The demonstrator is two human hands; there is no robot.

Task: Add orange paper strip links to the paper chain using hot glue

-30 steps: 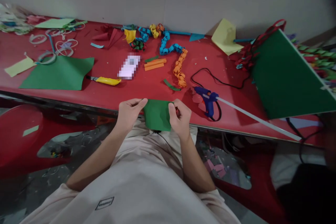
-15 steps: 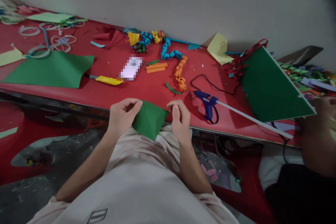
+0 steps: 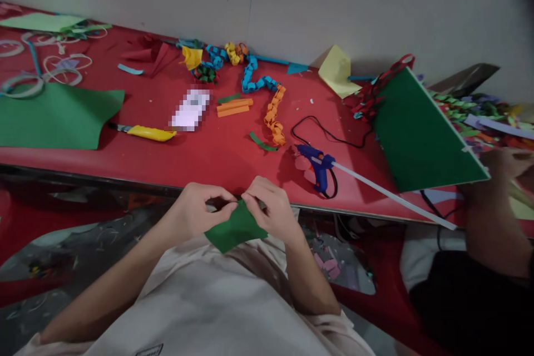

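A small piece of green paper [image 3: 236,228] hangs over my lap at the front edge of the red table [image 3: 142,164]. My left hand [image 3: 202,211] pinches its upper edge between thumb and forefinger. Close beside it, my right hand [image 3: 271,208] pinches the same edge, fingertips nearly touching those of my left. Beyond my hands lie orange paper strips [image 3: 234,107], a green strip [image 3: 262,142] and an orange and blue paper chain [image 3: 274,114]. A blue glue gun [image 3: 319,164] with a long white stick rests right of my right hand.
A yellow cutter [image 3: 150,133], a blurred-out phone [image 3: 191,110] and a large green sheet [image 3: 54,117] lie to the left. At the right, a green board [image 3: 425,133] leans by a person's arm [image 3: 496,211]. Red stools [image 3: 392,295] stand below the table edge.
My hands have come together at the paper's upper edge, and my right fingers now pinch it. The paper hangs lower. The view has shifted a little to the right.
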